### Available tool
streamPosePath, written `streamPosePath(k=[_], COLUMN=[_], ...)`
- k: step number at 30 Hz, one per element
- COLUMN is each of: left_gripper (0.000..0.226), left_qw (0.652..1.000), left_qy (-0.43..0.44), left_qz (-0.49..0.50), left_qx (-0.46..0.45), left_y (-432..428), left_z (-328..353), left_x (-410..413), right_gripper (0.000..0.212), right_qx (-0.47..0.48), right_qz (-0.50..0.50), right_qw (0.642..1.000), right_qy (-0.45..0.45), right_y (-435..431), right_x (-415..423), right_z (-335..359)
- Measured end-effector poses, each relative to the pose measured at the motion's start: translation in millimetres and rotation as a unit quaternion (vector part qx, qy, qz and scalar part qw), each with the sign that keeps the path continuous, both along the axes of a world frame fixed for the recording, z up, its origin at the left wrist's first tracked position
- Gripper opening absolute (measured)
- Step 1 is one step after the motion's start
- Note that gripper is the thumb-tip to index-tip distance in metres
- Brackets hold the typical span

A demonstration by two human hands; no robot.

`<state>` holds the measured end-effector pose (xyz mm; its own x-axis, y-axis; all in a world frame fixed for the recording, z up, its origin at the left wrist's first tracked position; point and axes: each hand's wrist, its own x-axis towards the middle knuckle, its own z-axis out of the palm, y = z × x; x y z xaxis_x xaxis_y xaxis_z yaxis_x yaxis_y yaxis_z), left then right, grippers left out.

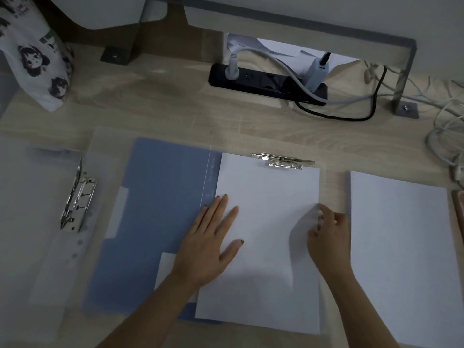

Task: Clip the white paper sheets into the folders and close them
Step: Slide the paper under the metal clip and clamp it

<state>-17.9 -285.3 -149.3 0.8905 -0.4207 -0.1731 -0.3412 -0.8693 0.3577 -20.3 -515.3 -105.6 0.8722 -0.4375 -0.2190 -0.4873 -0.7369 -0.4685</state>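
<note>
A blue folder [155,209] lies open in the middle of the desk. White paper sheets [266,192] lie on its right half, their top edge at the metal clip [283,160]. My left hand [213,244] rests flat on the sheets' left side, fingers straight. My right hand [329,237] pinches the right edge of the top sheet, which curls up there. A stack of white paper [399,247] lies to the right. A second, translucent folder [37,197] lies open at the left with a lever clip [77,199].
A black power strip [266,84] with plugs and cables sits at the back. Tangled white cables [447,136] lie at the right edge. A printed cloth bag [37,51] stands at the back left. A metal frame [404,71] is bolted to the desk.
</note>
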Motion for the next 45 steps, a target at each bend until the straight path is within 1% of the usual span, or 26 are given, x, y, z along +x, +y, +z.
streamPosePath(k=[4,5,7,8,10,11,12,14,16,18,19,21,23,25,27,29,31,34,37,43,45], left_gripper=[0.064,0.064,0.064,0.064,0.064,0.064,0.064,0.064,0.064,0.063,0.063,0.063,0.064,0.064,0.064,0.064,0.063,0.063,0.063,0.064,0.064], left_qw=[1.0,1.0,1.0,1.0,0.999,0.999,0.999,0.999,0.999,0.999,0.999,0.999,0.999,0.999,0.999,0.999,0.999,0.999,0.999,0.999,0.999], left_qy=[0.0,-0.002,0.001,0.002,0.003,0.003,0.001,-0.005,-0.009,-0.007,-0.007,-0.009,-0.008,-0.008,-0.011,-0.012,-0.012,-0.009,-0.004,0.003,0.001], left_qz=[0.003,0.004,0.007,0.008,0.006,0.006,0.007,0.01,0.011,0.013,0.015,0.018,0.017,0.018,0.018,0.018,0.016,0.015,0.018,0.019,0.02], left_qx=[-0.016,-0.019,-0.025,-0.03,-0.036,-0.038,-0.042,-0.048,-0.052,-0.052,-0.052,-0.049,-0.043,-0.039,-0.038,-0.039,-0.039,-0.038,-0.039,-0.039,-0.041], left_y=[0,0,0,0,0,0,0,0,0,0,0,0,0,0,0,0,0,0,0,-1,0], left_z=[0,0,1,1,1,1,1,1,1,2,2,1,1,1,1,2,2,3,3,3,2], left_x=[0,1,0,0,0,0,0,0,0,0,0,0,0,0,1,0,0,1,1,1,1], right_gripper=[0.043,0.037,0.012,0.007,0.018,0.034,0.044,0.051,0.054,0.061,0.063,0.062,0.056,0.054,0.054,0.052,0.05,0.05,0.048,0.043,0.04], right_qx=[0.076,0.098,0.166,0.209,0.305,0.325,0.33,0.316,0.253,0.175,0.163,0.194,0.225,0.211,0.19,0.216,0.235,0.215,0.238,0.284,0.297], right_qz=[-0.058,-0.072,-0.098,-0.112,-0.144,-0.154,-0.152,-0.12,-0.099,-0.127,-0.152,-0.167,-0.143,-0.128,-0.147,-0.159,-0.142,-0.133,-0.15,-0.12,-0.08], right_qw=[0.995,0.992,0.98,0.971,0.94,0.931,0.928,0.936,0.957,0.972,0.972,0.966,0.962,0.966,0.967,0.961,0.959,0.964,0.956,0.941,0.94], right_qy=[-0.04,-0.041,-0.037,-0.038,-0.051,-0.062,-0.076,-0.103,-0.103,-0.09,-0.073,-0.043,-0.049,-0.072,-0.082,-0.072,-0.072,-0.085,-0.078,-0.142,-0.145], right_y=[-7,-9,-10,-7,-1,0,3,11,15,12,9,4,4,5,1,-2,-1,2,5,11,17], right_x=[39,52,77,86,98,100,102,100,100,104,106,105,100,98,100,101,100,100,100,98,99], right_z=[6,8,14,19,27,29,31,33,26,18,15,11,10,11,10,10,13,15,15,24,27])
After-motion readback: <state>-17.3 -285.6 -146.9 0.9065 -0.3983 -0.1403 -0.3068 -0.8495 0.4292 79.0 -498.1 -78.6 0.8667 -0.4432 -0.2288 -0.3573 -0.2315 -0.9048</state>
